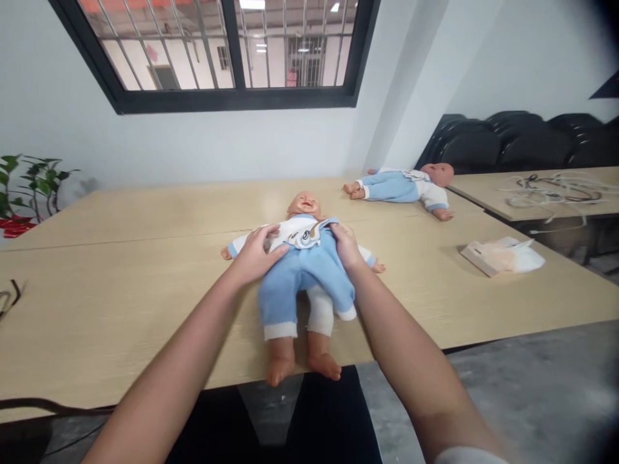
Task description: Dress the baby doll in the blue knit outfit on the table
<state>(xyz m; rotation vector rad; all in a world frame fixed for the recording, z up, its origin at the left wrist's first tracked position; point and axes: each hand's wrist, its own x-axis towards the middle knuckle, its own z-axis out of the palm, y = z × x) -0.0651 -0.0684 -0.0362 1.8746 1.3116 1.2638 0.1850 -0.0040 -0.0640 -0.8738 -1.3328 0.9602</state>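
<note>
A baby doll [304, 205] lies on its back on the wooden table [120, 303], feet hanging past the near edge. It wears a white top and light blue trousers [300, 277]; one trouser leg is off, leaving a white-wrapped leg bare. My left hand [255, 254] grips the clothing at the doll's right side near the waist, fingers curled into the fabric. My right hand [345, 245] is closed on the waistband on the other side.
A second dressed doll [406, 185] lies at the back right of the table. A packet with white cloth [500, 254] sits to the right. Cables [556, 190] lie on a neighbouring table, black chairs behind. A plant [29, 183] stands at far left.
</note>
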